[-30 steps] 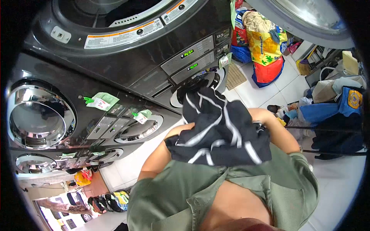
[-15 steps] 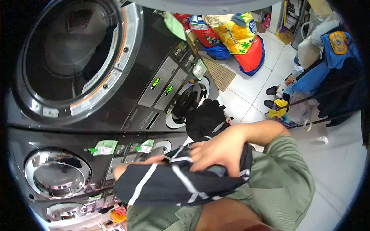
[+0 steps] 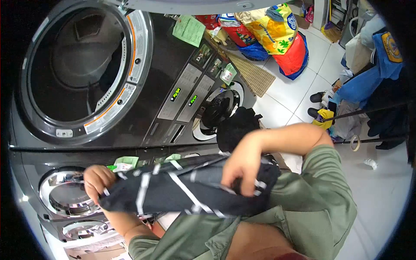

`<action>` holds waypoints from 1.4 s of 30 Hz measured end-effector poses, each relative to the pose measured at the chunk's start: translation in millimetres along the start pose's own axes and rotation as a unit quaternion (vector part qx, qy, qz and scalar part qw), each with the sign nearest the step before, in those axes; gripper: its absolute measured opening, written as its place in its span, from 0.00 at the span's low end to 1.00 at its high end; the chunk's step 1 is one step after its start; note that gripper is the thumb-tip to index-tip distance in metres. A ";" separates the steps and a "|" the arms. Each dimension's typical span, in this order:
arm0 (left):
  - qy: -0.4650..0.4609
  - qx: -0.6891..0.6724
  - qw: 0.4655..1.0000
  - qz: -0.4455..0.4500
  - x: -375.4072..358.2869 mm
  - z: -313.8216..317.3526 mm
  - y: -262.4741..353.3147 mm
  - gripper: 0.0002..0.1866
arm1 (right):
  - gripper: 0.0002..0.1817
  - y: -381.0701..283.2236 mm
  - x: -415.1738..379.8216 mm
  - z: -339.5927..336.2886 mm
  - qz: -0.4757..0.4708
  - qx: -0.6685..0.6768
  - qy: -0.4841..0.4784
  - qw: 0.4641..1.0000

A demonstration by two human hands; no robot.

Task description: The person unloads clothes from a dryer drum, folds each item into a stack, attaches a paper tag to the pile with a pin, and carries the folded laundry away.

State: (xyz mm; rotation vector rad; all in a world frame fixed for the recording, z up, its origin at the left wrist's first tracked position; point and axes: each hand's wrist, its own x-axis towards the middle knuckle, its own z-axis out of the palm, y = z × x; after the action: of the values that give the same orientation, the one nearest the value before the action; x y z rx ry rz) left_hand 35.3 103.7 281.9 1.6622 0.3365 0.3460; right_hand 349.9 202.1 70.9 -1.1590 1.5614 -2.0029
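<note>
A black garment with white stripes [image 3: 164, 193] stretches across in front of my chest, folded lengthwise. My left hand [image 3: 97, 181] is closed on its far left end, fingers wrapped over the edge. Over the right part of the cloth, my right hand [image 3: 245, 167] points downward with thumb and fingers pinching a fold; it is slightly blurred. Behind that hand, a black bundle of cloth [image 3: 236, 128] lies by an open round machine door [image 3: 216, 110].
At upper left, a dryer drum [image 3: 76, 65] stands open with dark cloth inside. Stuffed shopping bags [image 3: 271, 32] sit on the tiled floor beside a woven mat [image 3: 255, 78]. Clothes hang on a rack [image 3: 381, 104] at right. A lower washer door [image 3: 65, 193] is behind my left hand.
My left hand has moved out to the left from under the garment, drawing it wider and flatter. My right hand has shifted slightly and now pinches the cloth rather than lying spread on it.
</note>
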 end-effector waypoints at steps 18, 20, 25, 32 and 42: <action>0.331 0.723 0.441 -0.417 -82.0 55.2 -120.3 0.13 | 0.15 -102.9 -27.3 -144.1 0.400 -0.741 0.301 0.448; 0.382 0.701 0.444 -0.407 -98.5 48.5 -145.3 0.11 | 0.14 -80.8 -36.5 -165.0 0.401 -0.698 0.341 0.485; 0.531 0.653 0.379 -0.384 -100.7 49.9 -173.1 0.18 | 0.08 -43.7 -16.9 -162.4 0.327 -0.815 0.320 0.356; 0.576 0.529 0.453 -0.429 -79.2 129.0 -221.6 0.13 | 0.15 58.2 -49.1 -107.2 0.358 -0.789 0.334 0.371; 0.491 0.231 0.703 -0.459 -28.8 286.9 -426.6 0.08 | 0.09 258.3 -134.0 16.6 0.553 -0.570 0.244 0.557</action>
State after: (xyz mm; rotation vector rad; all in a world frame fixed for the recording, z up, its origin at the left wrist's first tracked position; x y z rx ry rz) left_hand 119.9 -118.0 -175.0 1.3949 2.1241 0.3590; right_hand 391.0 199.0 -217.7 0.4361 2.8572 -0.2431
